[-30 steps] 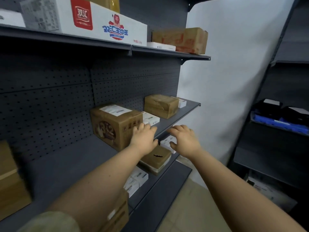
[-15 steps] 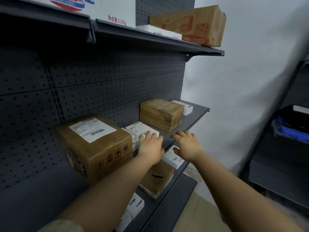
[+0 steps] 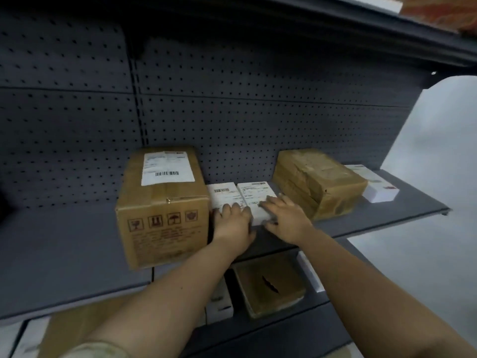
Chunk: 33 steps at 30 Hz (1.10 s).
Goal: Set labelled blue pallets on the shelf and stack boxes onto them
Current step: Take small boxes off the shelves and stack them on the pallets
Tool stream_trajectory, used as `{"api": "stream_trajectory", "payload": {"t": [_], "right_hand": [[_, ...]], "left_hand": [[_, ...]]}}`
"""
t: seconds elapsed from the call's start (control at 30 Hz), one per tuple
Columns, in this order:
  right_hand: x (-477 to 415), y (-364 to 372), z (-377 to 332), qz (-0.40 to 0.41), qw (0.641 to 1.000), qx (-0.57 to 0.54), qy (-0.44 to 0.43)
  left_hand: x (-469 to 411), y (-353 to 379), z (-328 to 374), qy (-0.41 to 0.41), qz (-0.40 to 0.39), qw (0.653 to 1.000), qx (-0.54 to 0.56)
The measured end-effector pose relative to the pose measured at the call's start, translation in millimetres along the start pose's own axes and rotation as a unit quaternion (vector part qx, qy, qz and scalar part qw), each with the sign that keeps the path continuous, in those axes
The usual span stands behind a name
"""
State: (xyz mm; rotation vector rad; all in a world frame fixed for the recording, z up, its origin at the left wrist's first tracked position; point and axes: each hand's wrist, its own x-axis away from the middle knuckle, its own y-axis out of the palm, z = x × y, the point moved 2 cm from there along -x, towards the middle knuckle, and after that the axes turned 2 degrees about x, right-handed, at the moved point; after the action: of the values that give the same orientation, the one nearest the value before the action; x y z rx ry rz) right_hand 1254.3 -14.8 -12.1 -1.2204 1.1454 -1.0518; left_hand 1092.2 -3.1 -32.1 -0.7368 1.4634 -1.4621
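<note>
Both hands are reaching to the middle of the frame, where two small white boxes are sitting side by side on the grey shelf. The left white box and the right white box are touching along their long sides, each low and flat and wearing a printed label with a barcode strip on top.

The left hand is lying over the near end of the left white box, fingers bent down onto its top. Its thumb is hidden, so I cannot tell whether it is gripping. The right hand is holding the near end of the right white box, fingers spread on top and the thumb pressing against the front edge.

A tall brown cardboard box with a white shipping label and handling symbols is standing just left of the pair, touching the left one. A brown taped parcel is sitting just right of them, with another white box beyond it at the right edge. A perforated back panel is rising behind everything. At the lower middle, a flat brown box with a tear in its top is lying on a lower shelf.
</note>
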Motion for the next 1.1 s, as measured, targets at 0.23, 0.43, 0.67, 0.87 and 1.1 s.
{"api": "stream_trajectory", "payload": {"t": [0.23,0.43,0.67,0.87,1.1], "right_hand": [[29,31,-2,0.08,0.985,-0.151,-0.027],[81,40,-8,0.17,0.977,-0.126,-0.012],[98,36,-9,0.105,0.993,-0.06,-0.017],[115,49,-7,0.165,0.983,-0.074,-0.008],[121,48,-11,0.182,0.981,-0.071,0.012]], "left_hand": [[24,2,14,-0.041,-0.002,0.998,0.046],[67,1,30,-0.06,0.029,0.996,0.054],[84,-9,39,-0.089,0.024,0.994,0.059],[105,8,53,-0.1,0.061,0.991,0.064],[108,12,66,-0.086,0.107,0.99,0.042]]}}
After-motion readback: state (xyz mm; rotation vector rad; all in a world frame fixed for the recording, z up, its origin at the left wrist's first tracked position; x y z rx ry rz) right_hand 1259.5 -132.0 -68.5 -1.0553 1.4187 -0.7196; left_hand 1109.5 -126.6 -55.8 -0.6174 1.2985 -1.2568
